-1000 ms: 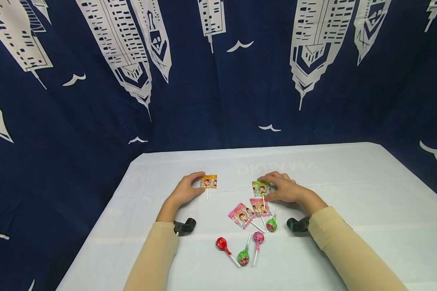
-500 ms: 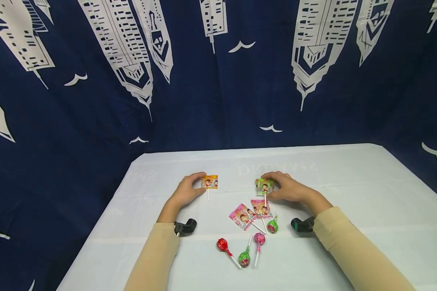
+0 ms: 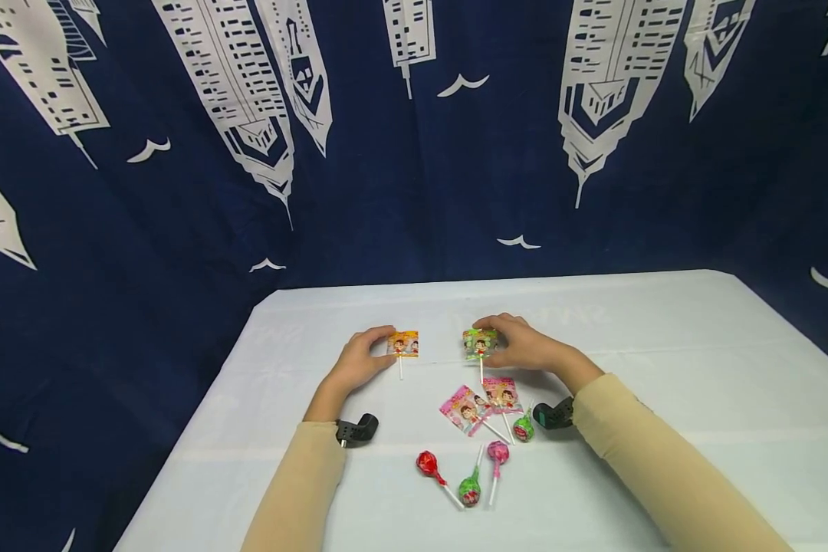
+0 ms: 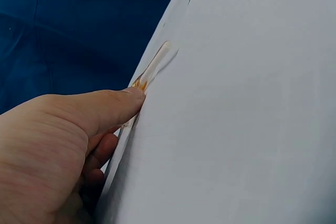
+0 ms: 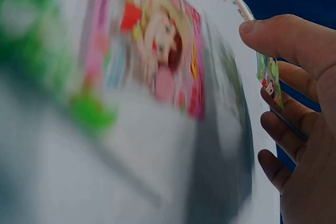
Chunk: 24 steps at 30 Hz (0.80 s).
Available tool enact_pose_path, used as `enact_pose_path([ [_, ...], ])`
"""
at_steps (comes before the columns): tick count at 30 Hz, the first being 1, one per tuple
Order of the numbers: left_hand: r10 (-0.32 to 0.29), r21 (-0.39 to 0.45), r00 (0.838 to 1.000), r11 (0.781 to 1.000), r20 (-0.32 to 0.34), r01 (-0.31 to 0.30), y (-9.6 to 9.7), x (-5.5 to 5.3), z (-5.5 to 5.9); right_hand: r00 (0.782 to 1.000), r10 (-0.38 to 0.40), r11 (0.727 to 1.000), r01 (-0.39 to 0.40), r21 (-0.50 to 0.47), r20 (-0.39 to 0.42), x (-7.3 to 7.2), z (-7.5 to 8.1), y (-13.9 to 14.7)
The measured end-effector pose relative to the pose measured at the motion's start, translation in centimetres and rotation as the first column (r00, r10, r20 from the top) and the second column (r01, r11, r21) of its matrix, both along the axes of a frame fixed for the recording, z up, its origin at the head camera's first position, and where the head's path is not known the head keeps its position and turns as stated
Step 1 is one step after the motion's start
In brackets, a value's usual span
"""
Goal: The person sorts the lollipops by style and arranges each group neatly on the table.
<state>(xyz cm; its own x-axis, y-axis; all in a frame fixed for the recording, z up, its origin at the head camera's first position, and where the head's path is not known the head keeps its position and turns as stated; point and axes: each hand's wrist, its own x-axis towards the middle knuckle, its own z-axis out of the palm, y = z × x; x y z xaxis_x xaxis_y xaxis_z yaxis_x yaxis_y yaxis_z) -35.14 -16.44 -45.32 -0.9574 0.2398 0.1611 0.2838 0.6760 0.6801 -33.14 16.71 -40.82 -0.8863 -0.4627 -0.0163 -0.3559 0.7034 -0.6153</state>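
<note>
Over on the left, the left hand (image 3: 354,363) pinches an orange-wrapped lollipop (image 3: 404,343) at the counter (image 3: 648,322). Rightward and nearer lies a red lollipop (image 3: 428,464), then two pink-wrapped lollipops (image 3: 464,414); beyond them, the right hand (image 3: 530,348) pinches a green-wrapped lollipop (image 3: 477,343)

A white-covered counter (image 3: 379,498), its far corners slanted, stands before a navy curtain (image 3: 414,199). White upside-down towers (image 3: 228,77) are printed on the curtain, with small white birds (image 3: 458,83) scattered between them. Faint lettering (image 3: 573,314), hard to read, shows near the counter's far edge. Right of centre lie two pink packets with cartoon faces, a left one (image 3: 465,412) and a right one (image 3: 502,395), their edges meeting, sticks pointing toward the viewer. A round green lollipop (image 3: 524,428) sits just beside them. Nearer the viewer, left to right, are a red lollipop (image 3: 427,463), a second green lollipop (image 3: 470,489) and a pink lollipop (image 3: 498,453).
</note>
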Motion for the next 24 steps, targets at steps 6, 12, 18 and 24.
enact_pose_path([
  [6, 0.001, -0.011, 1.000, 1.000, 0.003, -0.001, -0.1, 0.1, -0.1, 1.000, 0.020, 1.000, -0.020, 0.019, -0.010, -0.7, 0.3, -2.6],
  [12, 0.002, -0.005, 1.000, 1.000, -0.010, -0.002, -0.1, 0.1, 0.0, 0.999, 0.020, 0.999, -0.018, 0.045, -0.043, -1.2, 0.8, -4.2],
  [18, 0.007, -0.009, 1.000, 1.000, -0.013, -0.007, -0.1, 0.1, 0.0, 1.000, 0.004, 0.996, -0.002, 0.090, -0.029, -1.7, 0.7, -5.4],
  [24, 0.011, 0.001, 1.000, 1.000, -0.006, -0.011, 0.1, 0.0, -0.2, 1.000, -0.001, 0.994, 0.003, 0.112, -0.009, -2.1, 0.5, -6.1],
])
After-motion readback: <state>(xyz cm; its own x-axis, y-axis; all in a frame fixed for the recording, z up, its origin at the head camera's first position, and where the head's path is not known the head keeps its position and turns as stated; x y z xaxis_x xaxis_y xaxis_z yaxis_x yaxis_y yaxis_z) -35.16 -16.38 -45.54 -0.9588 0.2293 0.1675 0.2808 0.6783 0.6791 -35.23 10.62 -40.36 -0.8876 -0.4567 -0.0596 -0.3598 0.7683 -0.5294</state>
